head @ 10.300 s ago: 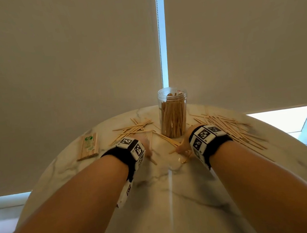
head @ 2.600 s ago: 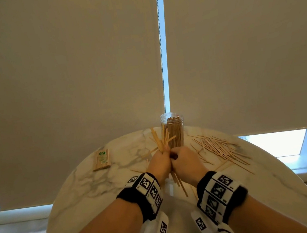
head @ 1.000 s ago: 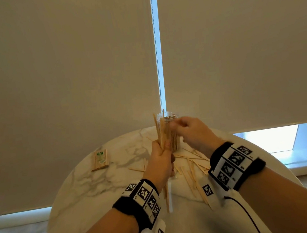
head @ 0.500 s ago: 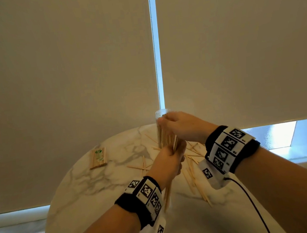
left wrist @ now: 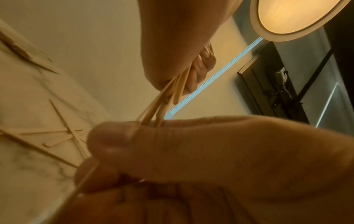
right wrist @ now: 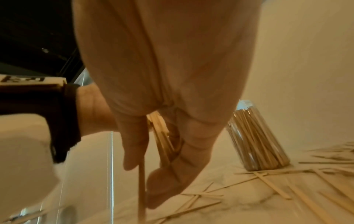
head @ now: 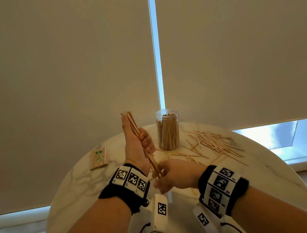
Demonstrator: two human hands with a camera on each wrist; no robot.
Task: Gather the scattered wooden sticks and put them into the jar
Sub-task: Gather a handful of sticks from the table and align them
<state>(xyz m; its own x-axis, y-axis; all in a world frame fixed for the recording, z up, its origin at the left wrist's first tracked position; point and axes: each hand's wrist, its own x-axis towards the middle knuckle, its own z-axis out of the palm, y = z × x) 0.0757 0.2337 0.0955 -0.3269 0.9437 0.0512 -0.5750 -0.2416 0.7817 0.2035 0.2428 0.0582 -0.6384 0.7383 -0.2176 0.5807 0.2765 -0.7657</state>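
My left hand point(head: 145, 143) grips a bundle of wooden sticks point(head: 131, 120), held tilted above the table just left of the jar. The clear jar point(head: 168, 132) stands upright at the back, open and packed with sticks. My right hand point(head: 166, 178) is below the left hand, and its fingers pinch the bundle's lower ends. In the left wrist view the bundle point(left wrist: 164, 100) runs from the left hand's curled fingers point(left wrist: 201, 68) down into the right hand point(left wrist: 191, 151). In the right wrist view sticks point(right wrist: 161, 141) sit between the downward-pointing fingers point(right wrist: 134, 144). The jar point(right wrist: 256, 136) stands behind them.
Several loose sticks point(head: 210, 144) lie scattered right of the jar, and a few more in front of it point(right wrist: 268, 181). A wrapped packet of sticks point(head: 99, 159) lies at the back left. The round marble table point(head: 83, 183) stands against closed blinds.
Both hands were at the jar's mouth half a second ago. The left hand has pulled the bundle back and left, and the right hand has dropped to the bundle's lower ends.
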